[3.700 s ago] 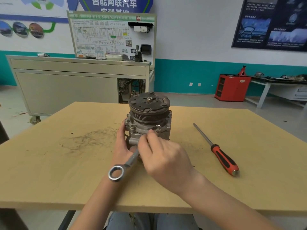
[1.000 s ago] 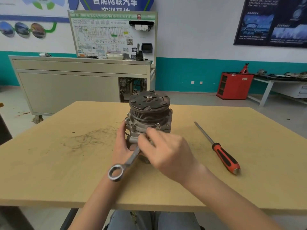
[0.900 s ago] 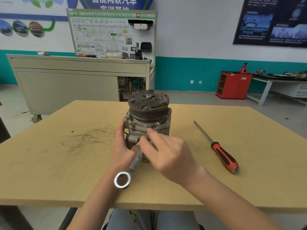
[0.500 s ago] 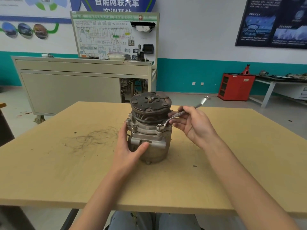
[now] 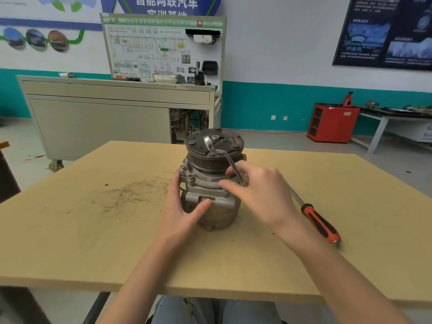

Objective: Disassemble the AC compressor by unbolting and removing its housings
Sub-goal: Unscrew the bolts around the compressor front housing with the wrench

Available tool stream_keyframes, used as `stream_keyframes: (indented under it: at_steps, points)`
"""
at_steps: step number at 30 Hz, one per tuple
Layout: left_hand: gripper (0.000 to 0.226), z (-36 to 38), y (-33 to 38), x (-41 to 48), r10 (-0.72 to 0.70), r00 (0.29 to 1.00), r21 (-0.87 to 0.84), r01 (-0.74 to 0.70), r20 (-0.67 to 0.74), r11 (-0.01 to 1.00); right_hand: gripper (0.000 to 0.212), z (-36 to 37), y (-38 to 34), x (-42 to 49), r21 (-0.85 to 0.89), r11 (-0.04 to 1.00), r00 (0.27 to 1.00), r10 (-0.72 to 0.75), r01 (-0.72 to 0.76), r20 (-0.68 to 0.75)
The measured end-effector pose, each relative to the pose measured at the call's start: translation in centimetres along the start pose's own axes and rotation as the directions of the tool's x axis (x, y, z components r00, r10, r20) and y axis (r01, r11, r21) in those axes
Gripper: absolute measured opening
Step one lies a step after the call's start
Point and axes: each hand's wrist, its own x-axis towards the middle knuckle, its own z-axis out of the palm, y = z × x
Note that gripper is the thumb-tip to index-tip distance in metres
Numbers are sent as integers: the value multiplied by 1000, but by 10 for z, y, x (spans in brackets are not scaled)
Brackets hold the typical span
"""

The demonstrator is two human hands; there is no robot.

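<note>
Workshop classroom, seen from the head camera: a tan wooden table (image 5: 70, 242) fills the foreground, with dark scuffed scribbles (image 5: 131, 192) on its left half. Behind it stand a grey training bench (image 5: 112, 115) carrying a wiring-diagram board (image 5: 161, 47), a teal-banded wall, a red cabinet (image 5: 332, 122) and a dark poster (image 5: 385, 31).

The AC compressor (image 5: 210, 183) stands upright near the middle of the table, its round clutch plate (image 5: 215, 142) on top and its grey housing below. It sits between the two hands.

The left hand (image 5: 184, 206) grips the housing low on its left side: the fingers reach round the far side out of sight, and the thumb (image 5: 203, 204) lies across the front face. The forearm comes up from the near table edge.

The right hand (image 5: 261, 190) is against the compressor's right side, just under the pulley grooves, and is blurred. It holds a wrench (image 5: 230, 163) whose shaft slants up and to the left from the hand, so that the ring end (image 5: 208, 140) shows over the clutch plate, beside the centre nut (image 5: 214, 137). The wrench's lower end is hidden by the hand. The forefinger (image 5: 225, 183) stretches left across the housing flange; how the other fingers lie cannot be told.

A screwdriver (image 5: 320, 224) with a red and black handle lies on the table just right of the right wrist, its shaft partly hidden behind the hand.
</note>
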Motion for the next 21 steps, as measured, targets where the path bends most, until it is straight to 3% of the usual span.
stream_keyframes:
  at_steps: [4, 8, 11, 13, 16, 19, 21]
  points:
    - [108, -1, 0, -1, -13, 1000, 6, 13, 4, 1000, 24, 6, 2, 1, -130, 991, 997, -47, 39, -60]
    - [108, 0, 0, 0, -20, 1000, 9, 20, 10, 1000, 24, 5, 5, 5, -187, 981, 999, -46, 42, -18]
    - [105, 0, 3, -1, -22, 1000, -2, 22, 3, 1000, 21, 0, 3, 4, -139, 988, 997, -71, 65, -34]
    - [99, 1, 8, -2, -16, 1000, -9, 16, -15, 1000, 15, -9, 4, 7, -74, 996, 991, -67, 59, -119]
    - [108, 9, 20, -7, -2, 997, 37, 5, -78, 999, 8, -28, 20, 17, 46, 998, 984, 54, -46, -173]
    - [134, 24, 32, -13, 29, 990, 204, 0, -140, 979, 10, -37, 59, 26, -32, 965, 962, 262, -260, 79]
    - [139, 31, 38, -15, 15, 986, 243, 26, -164, 970, 9, -29, 90, 24, -143, 916, 880, 400, -375, 258]
